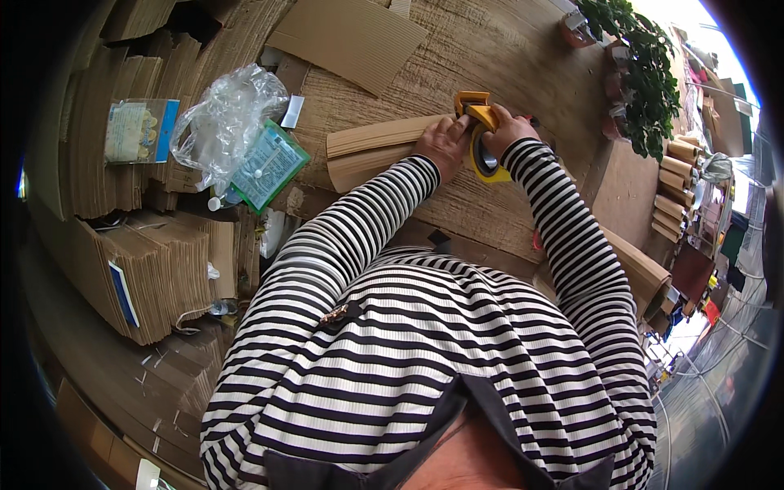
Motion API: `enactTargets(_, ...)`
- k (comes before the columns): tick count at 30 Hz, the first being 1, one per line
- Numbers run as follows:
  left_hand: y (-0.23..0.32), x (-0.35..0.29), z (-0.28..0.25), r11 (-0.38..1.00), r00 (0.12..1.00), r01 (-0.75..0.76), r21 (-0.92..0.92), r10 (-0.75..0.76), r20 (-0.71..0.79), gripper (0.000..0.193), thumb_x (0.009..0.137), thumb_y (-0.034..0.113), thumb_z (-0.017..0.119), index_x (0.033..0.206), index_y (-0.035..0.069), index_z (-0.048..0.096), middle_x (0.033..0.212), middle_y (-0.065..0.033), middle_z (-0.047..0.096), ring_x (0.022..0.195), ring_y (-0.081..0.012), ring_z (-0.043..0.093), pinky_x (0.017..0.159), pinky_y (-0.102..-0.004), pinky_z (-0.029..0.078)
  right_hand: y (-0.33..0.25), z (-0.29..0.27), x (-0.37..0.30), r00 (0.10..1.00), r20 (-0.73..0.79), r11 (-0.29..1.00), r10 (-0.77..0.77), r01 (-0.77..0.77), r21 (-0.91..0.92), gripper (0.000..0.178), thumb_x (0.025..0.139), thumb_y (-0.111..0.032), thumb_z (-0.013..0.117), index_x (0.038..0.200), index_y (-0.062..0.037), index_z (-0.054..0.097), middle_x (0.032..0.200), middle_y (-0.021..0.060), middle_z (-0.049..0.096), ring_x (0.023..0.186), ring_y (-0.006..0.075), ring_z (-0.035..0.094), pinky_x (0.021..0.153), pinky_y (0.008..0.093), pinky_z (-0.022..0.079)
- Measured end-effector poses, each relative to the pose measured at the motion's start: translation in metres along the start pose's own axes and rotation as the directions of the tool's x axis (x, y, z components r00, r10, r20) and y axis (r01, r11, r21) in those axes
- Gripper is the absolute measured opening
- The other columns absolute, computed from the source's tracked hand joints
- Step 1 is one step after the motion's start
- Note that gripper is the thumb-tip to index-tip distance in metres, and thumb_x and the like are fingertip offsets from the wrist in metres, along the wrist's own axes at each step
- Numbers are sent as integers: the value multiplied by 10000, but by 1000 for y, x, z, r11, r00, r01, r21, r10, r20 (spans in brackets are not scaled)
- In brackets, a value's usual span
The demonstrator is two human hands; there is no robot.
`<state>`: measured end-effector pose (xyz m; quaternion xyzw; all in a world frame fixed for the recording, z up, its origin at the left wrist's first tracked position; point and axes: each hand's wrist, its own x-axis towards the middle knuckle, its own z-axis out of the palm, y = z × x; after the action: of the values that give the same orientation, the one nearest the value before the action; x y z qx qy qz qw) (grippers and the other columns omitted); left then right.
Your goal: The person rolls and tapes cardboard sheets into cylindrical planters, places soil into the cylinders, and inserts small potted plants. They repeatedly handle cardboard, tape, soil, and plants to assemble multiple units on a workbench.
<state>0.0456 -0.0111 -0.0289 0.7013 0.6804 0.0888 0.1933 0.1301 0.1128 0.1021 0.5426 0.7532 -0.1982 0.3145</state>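
Note:
On the wooden table, my right hand (508,131) grips a yellow tape dispenser (474,101) that carries a roll of tape (488,162). A folded or rolled piece of brown corrugated cardboard (371,145) lies to the left of it. Over the right end of this cardboard, my left hand (442,149) is closed, its fingers bent and its fingertips close beside the dispenser. The dispenser's head rests against or just above the cardboard's end; contact between them is hidden by my fingers.
A flat cardboard sheet (347,41) lies at the far side. Stacked cardboard (155,278) fills the left, with a clear plastic bag (229,122) and a green packet (268,166) on top. Potted plants (645,82) stand far right; cardboard rolls (674,184) lie beyond them.

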Motion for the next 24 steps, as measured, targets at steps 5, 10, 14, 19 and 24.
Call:
enactTargets(5,4,3,-18,998,990,5,64,-14,140,693,947,292,612,1552,151,305,1593,-61,286,1341,-259,342,1177,-434,272,1,0,9,996,74,998,-54,55,-15,799,828,-379,685,1542,-183,385,1271,196,668,1128,324,681,971,399,557)
enactTargets(10,6,10,-33,999,975,-28,17,23,223,743,908,319,674,1547,174,324,1496,-40,415,1352,-251,352,1184,-464,243,19,6,29,993,112,972,-48,21,234,871,747,-322,784,1529,-188,425,1198,142,694,1006,233,700,901,325,571)
enactTargets(14,2,9,-29,996,992,-61,-71,68,102,690,822,375,767,1423,159,504,1430,-52,523,1370,-283,389,1172,-501,278,26,-3,41,980,199,833,-14,-98,544,734,786,-127,763,1477,-166,521,1228,109,678,984,175,687,873,291,576)
enactTargets(19,-4,0,0,987,982,-162,5,162,-97,689,785,342,788,1403,183,527,1434,-40,541,1364,-286,405,1166,-531,291,58,58,43,997,-32,806,-67,73,587,736,806,-145,741,1499,-169,492,1262,107,683,1027,192,690,916,293,556)
enactTargets(24,-4,-2,1,980,964,-197,-9,192,-186,734,747,344,824,1399,187,525,1418,-45,556,1335,-281,433,1136,-524,339,20,2,21,997,69,924,-33,4,383,772,765,-355,725,1489,-206,504,1346,149,645,1178,266,654,1027,339,506)
